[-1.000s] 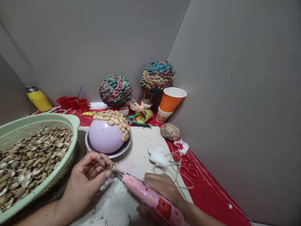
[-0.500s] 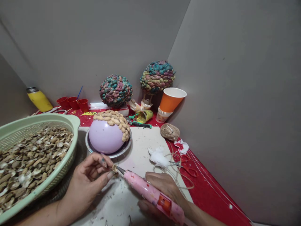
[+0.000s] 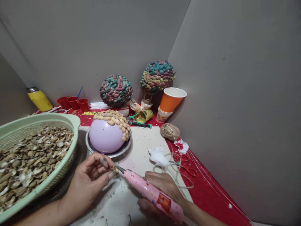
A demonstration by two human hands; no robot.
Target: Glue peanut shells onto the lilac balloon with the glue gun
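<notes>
Between thumb and fingertips, my left hand point(image 3: 92, 177) pinches a peanut shell point(image 3: 115, 169), its hollow side turned right. My right hand point(image 3: 164, 188) grips a pink hot glue gun point(image 3: 143, 185), whose metal nozzle meets the shell or sits right beside it. Just beyond, a light purple balloon point(image 3: 105, 136) rests in a round metal dish point(image 3: 128, 146). Rows of peanut shells point(image 3: 114, 119) cover the balloon's top and right side. Left of my left hand stands a pale green basket point(image 3: 74, 138) heaped with peanut shells point(image 3: 35, 160).
Two colourful shell-covered balls point(image 3: 116, 90) stand at the back, near an orange paper cup point(image 3: 171, 100). Red cups point(image 3: 72, 103) and a yellow bottle point(image 3: 39, 99) are back left. Twine point(image 3: 169, 131), white fluff point(image 3: 160, 156) and red-handled scissors point(image 3: 189, 169) lie to the right, below the grey wall.
Almost nothing differs. Both hands keep the same pose, with the shell and the glue gun nozzle shifted only very slightly.
</notes>
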